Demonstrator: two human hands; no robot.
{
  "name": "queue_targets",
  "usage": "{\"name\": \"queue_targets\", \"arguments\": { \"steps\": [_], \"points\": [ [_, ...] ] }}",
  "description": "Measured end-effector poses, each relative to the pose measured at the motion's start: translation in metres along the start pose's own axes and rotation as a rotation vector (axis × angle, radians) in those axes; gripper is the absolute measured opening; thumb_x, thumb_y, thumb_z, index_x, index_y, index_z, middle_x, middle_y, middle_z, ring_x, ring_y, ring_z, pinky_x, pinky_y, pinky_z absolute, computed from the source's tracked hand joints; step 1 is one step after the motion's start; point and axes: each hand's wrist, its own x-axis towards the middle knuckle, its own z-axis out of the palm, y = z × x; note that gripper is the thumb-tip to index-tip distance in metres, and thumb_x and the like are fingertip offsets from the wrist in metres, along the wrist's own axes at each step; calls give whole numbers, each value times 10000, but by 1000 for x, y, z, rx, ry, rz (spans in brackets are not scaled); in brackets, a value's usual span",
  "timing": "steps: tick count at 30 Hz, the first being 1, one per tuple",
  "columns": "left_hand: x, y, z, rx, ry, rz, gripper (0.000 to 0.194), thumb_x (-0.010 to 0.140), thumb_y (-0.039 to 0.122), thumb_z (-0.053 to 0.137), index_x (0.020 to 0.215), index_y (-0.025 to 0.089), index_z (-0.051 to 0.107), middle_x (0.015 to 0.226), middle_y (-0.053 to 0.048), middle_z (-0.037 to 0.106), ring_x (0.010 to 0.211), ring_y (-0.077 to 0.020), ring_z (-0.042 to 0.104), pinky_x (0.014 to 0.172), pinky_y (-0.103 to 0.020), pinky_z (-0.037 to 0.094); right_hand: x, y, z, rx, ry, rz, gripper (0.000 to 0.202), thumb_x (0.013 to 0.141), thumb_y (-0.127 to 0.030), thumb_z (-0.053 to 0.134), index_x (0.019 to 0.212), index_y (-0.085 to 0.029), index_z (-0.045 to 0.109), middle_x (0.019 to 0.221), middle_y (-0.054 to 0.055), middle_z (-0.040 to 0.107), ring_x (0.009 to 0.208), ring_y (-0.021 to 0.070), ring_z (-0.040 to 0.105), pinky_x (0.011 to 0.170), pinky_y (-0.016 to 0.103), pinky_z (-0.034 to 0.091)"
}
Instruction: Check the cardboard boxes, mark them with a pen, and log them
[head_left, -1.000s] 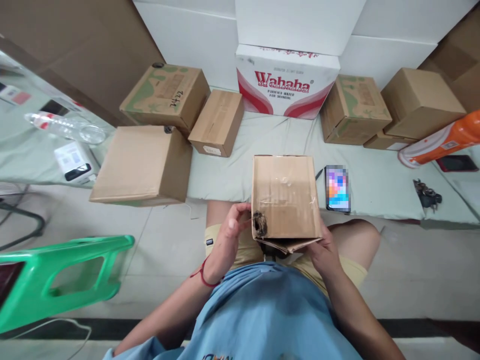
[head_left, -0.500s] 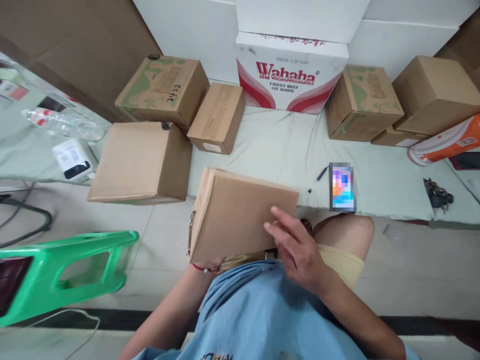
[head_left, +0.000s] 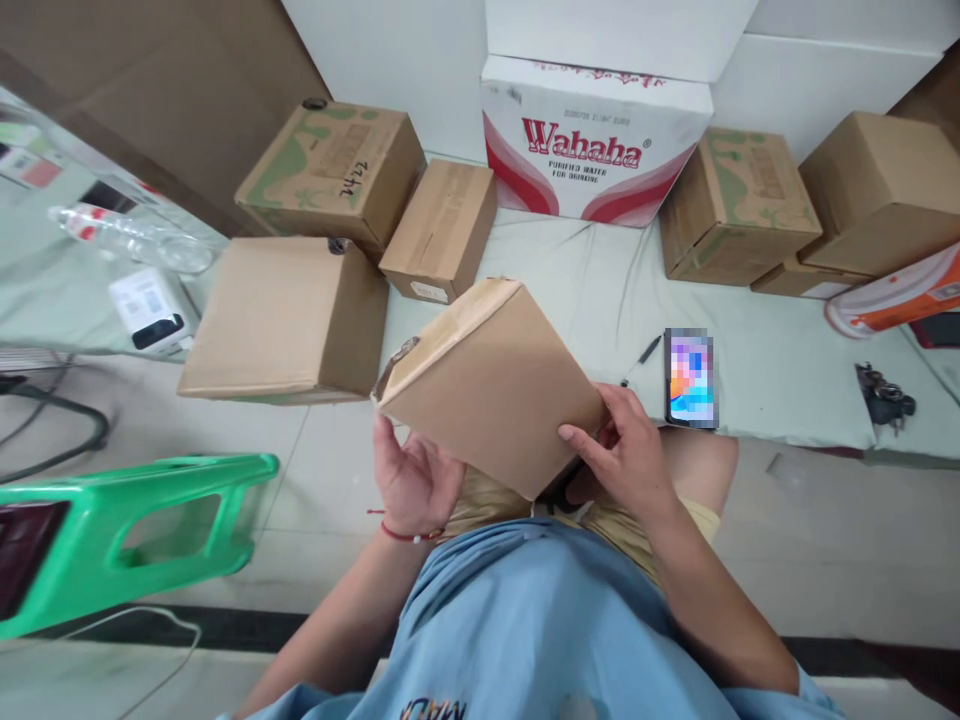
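A plain brown cardboard box (head_left: 495,390) is tilted above my lap, one corner pointing down toward me. My right hand (head_left: 626,450) grips its right corner, thumb on the near face and fingers behind. At the lower left side, my left hand (head_left: 420,480) supports the box with the palm turned up and the thumb at the left corner; its other fingers are partly hidden under the cardboard. Dark tape (head_left: 396,365) shows on the box's left edge. Beyond my right hand lie a pen (head_left: 643,358) and a phone (head_left: 691,378) with a blurred screen.
On the cloth-covered table stand a large box (head_left: 262,320), a box marked 2422 (head_left: 337,170), a small box (head_left: 439,225), a white Wahaha carton (head_left: 592,150) and several boxes at right. Keys (head_left: 886,395) lie near the front edge. A green stool (head_left: 172,510) stands at left.
The box has turned, its far edge swinging up and right. My right hand has gone from hovering over its face to gripping the right corner. My left palm has come into view.
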Motion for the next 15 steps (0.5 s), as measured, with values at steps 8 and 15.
{"name": "queue_targets", "arguments": {
  "steps": [8,15],
  "points": [
    [-16,-11,0,238,79,-51,697,653,555,1031,1199,221,756,1302,-105,826,1387,-398,697,1171,-515,604,-35,-22,-4,135,-49,-149,513,1061,-365,681,1560,-259,628,1447,166,639,631,113,609,631,343,642],
    [-4,-4,7,83,26,-344,594,862,587,866,1280,180,756,1190,-141,864,1387,-415,717,1197,-572,595,-41,-20,-30,80,7,-324,531,1048,-218,687,1562,-346,652,1483,109,708,767,156,695,669,322,643]
  ]
}}
